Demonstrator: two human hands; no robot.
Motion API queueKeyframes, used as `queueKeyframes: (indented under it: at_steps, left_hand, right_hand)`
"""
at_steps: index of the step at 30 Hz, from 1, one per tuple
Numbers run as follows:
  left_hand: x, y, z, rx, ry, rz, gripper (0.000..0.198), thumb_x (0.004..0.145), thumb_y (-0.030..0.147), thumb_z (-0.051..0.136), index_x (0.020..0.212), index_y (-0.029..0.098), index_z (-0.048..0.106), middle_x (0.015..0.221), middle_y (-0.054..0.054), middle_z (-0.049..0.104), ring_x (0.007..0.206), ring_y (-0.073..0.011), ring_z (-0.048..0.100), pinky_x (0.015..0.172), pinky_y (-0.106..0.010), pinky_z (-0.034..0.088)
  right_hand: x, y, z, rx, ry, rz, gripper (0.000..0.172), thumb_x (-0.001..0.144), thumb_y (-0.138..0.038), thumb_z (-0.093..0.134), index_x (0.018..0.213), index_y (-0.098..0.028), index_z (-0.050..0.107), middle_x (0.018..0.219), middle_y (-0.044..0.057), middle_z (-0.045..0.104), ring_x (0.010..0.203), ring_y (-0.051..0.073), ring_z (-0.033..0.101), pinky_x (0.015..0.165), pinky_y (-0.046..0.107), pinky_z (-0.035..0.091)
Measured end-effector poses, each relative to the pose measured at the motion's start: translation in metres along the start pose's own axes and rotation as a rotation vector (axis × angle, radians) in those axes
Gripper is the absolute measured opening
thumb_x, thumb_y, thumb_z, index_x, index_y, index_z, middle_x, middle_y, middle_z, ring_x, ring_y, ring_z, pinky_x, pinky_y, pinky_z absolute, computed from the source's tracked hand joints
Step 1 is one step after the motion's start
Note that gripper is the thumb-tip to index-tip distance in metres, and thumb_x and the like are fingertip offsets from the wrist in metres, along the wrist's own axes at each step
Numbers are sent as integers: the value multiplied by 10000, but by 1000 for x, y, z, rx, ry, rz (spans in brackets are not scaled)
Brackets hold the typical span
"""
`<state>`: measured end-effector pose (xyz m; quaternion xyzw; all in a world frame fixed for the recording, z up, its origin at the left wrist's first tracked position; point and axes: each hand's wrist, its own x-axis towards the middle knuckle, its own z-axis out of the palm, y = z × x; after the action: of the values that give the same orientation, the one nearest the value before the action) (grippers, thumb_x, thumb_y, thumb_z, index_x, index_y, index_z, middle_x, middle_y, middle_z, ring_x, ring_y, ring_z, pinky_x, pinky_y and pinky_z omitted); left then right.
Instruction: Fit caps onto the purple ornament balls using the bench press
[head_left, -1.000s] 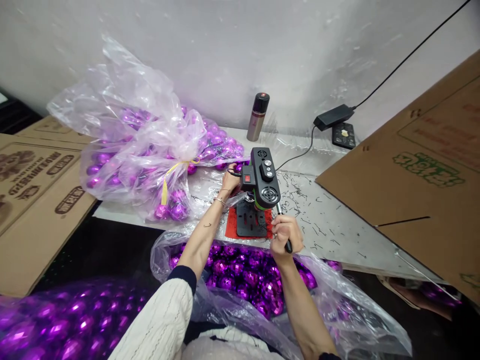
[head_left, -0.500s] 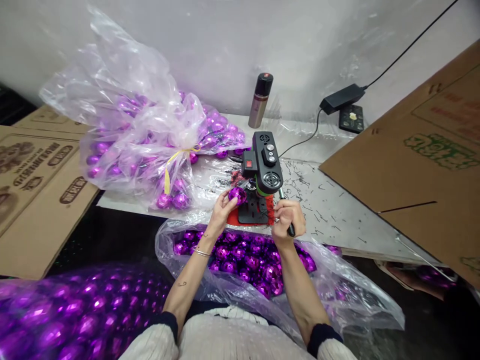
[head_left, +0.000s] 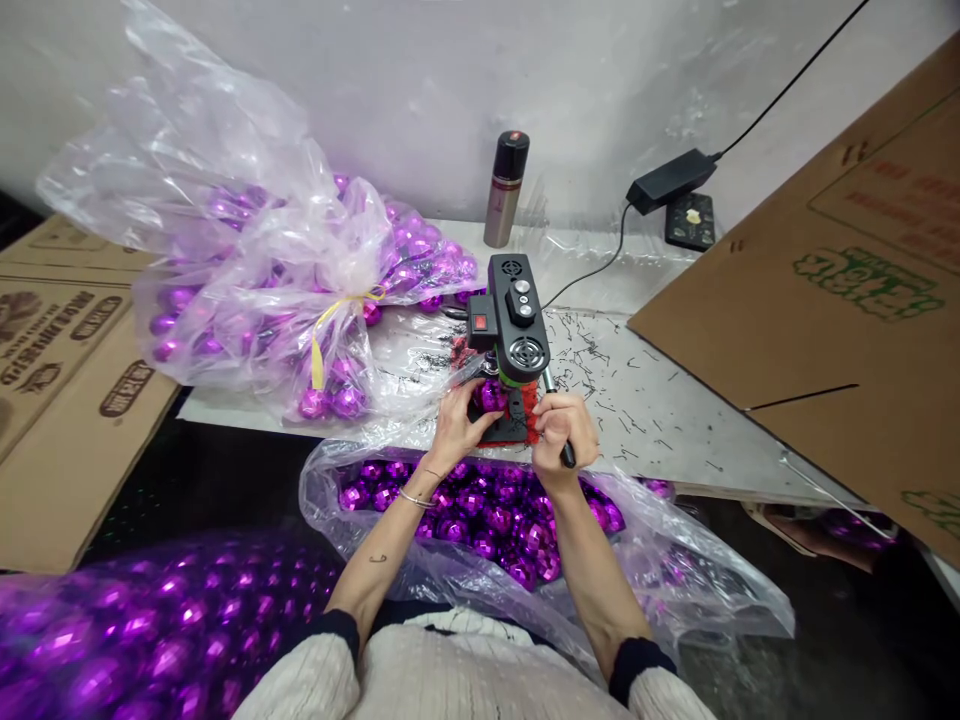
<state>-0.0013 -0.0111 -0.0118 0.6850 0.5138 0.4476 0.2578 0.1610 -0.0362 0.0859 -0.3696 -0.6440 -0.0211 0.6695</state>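
A shiny purple faceted ball (head_left: 491, 396) is held in the fingers of my left hand (head_left: 459, 425), just under the head of a small black bench press (head_left: 519, 315). The ball's far side is hidden by the press. My right hand (head_left: 564, 432) is wrapped round the lever handle (head_left: 568, 456) on the press's right side. Beneath the press lies a red mat (head_left: 533, 425), partly covered by its black base. An open clear plastic bag (head_left: 322, 490) full of purple balls lies right below my hands.
A tied bag of purple balls (head_left: 262, 250) stands at the left, beside flattened cardboard (head_left: 67, 400). A spray can (head_left: 506, 190) and a power adapter (head_left: 671, 180) are at the back. Small dark bits litter the table (head_left: 637, 400). A large carton (head_left: 840, 280) leans in from the right.
My left hand has moved the purple ball rightward, from beside the press to under its head. My right hand stays on the lever. The whole view has shifted slightly.
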Motion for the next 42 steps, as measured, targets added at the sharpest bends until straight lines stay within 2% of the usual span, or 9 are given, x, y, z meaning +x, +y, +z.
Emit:
queueKeyframes:
  at_steps: [9,17,21,34,42]
  left_hand:
    - [0,-10,16,20,24,153,662,939,595,803,1456,216,637,1389,-160,742,1308,-323,714,1142,-513,568]
    - [-1,-13,15,4,-20,148,672,930,565,824,1478,225,636,1414,-164,723,1337,-331,697,1159,-518,561]
    - [-1,-13,14,15,-47,123,671,926,523,842,1494,233,632,1433,-163,715,1349,-336,688,1166,-524,556]
    - [-2,-12,15,16,-46,91,663,926,543,835,1481,235,642,1419,-163,721,1341,-333,692,1159,-520,555]
    - [1,-12,16,4,-36,106,636,932,533,831,1451,210,652,1406,-170,726,1331,-333,700,1153,-530,565]
  right_hand:
    - [-1,-2,-2,-20,-15,14,324,1072,-203,483,762,-239,566,735,-8,653,665,144,644,604,311,485]
    - [-14,6,2,-7,22,11,327,1077,-249,472,770,-242,586,740,-8,653,627,152,614,578,324,481]
    - [-24,13,7,-7,67,-5,347,1091,-281,447,770,-252,574,730,-9,642,611,155,605,624,344,518]
    - [-36,24,14,6,139,-20,374,1108,-339,438,765,-257,563,699,-21,613,574,151,572,627,368,504]
    - [-39,27,15,7,86,-62,377,1108,-339,439,756,-245,537,726,-25,623,595,136,597,645,347,504]
